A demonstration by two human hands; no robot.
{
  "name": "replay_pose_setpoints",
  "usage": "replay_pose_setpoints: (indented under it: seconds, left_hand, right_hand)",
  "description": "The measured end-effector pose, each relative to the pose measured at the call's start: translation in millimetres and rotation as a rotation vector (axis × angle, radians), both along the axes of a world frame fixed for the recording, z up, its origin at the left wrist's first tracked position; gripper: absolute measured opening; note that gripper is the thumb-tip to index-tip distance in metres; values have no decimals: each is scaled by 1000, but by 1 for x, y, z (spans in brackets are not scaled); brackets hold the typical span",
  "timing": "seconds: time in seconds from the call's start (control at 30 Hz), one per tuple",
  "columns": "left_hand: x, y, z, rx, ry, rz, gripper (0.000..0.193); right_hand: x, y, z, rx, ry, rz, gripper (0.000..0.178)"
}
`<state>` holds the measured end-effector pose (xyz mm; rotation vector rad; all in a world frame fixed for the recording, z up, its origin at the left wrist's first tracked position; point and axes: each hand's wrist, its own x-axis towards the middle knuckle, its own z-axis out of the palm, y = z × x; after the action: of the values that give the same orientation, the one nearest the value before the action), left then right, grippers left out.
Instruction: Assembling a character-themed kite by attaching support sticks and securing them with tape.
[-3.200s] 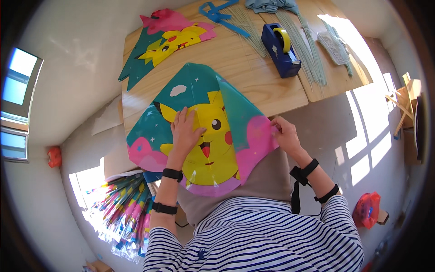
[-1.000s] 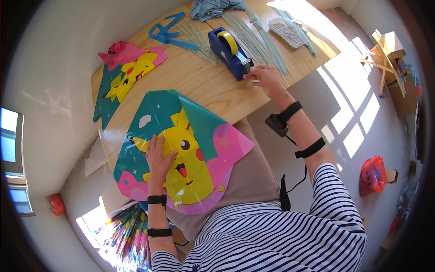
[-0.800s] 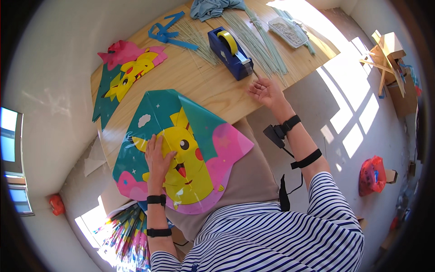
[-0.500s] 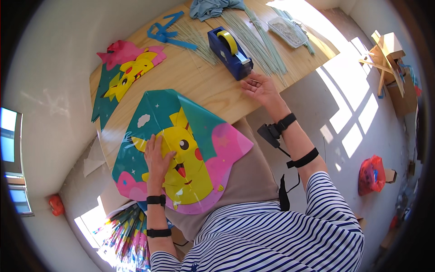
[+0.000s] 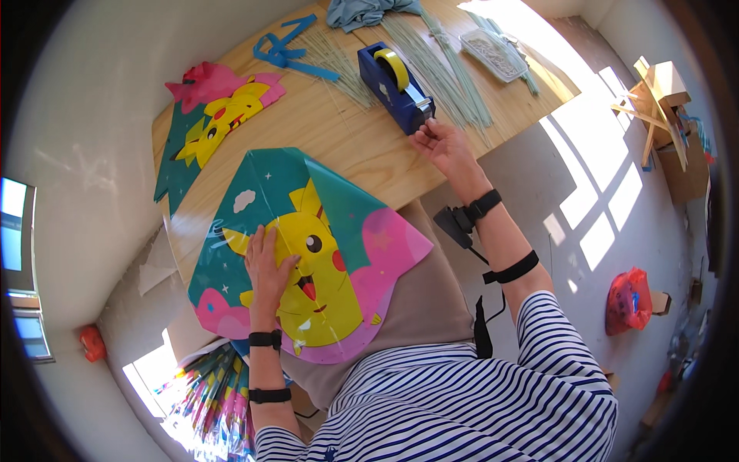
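Observation:
A green and pink plastic kite sheet (image 5: 362, 262), printed with a yellow cartoon animal, lies over my lap and the table's near edge. My left hand (image 5: 269, 271) rests on it with the fingers spread flat. Beyond the sheet a dark blue tape dispenser (image 5: 394, 98) holds a roll with a yellow core. At its cutter end my right hand (image 5: 446, 150) pinches the end of the tape between thumb and fingers; the clear strip itself barely shows.
On the wooden table (image 5: 315, 123) are another folded kite (image 5: 219, 127), blue ribbon (image 5: 281, 55), bundles of thin pale sticks (image 5: 431, 61), a clear plastic tray (image 5: 494, 55) and a grey-blue cloth (image 5: 366, 11). Printed sheets (image 5: 212, 396) hang low left; a red bag (image 5: 627, 300) sits on the floor.
My right hand's fingers have closed from a loose, open curl into a pinch at the dispenser's cutter. My left hand stays on the kite sheet.

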<state>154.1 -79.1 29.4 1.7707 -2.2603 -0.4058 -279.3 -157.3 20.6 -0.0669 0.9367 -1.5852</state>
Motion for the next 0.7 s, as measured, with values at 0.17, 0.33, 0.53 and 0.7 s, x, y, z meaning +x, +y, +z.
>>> replay_pose_setpoints:
  seconds: [0.17,0.33,0.53,0.7]
  left_hand:
    - [0,1,1,-37,-3,-8,72]
    - [-1,1,2,-26,-5,4,72]
    - [-3,0,3,-23,-21,6,72]
    - [-2,1,2,-32,-14,6,72]
  right_hand:
    - [5,4,23,39,307,-37,9]
    - [4,1,42,71,377,-43,12]
    - [3,-4,43,114,358,-43,12]
    - [4,-7,29,170,354,-85,8]
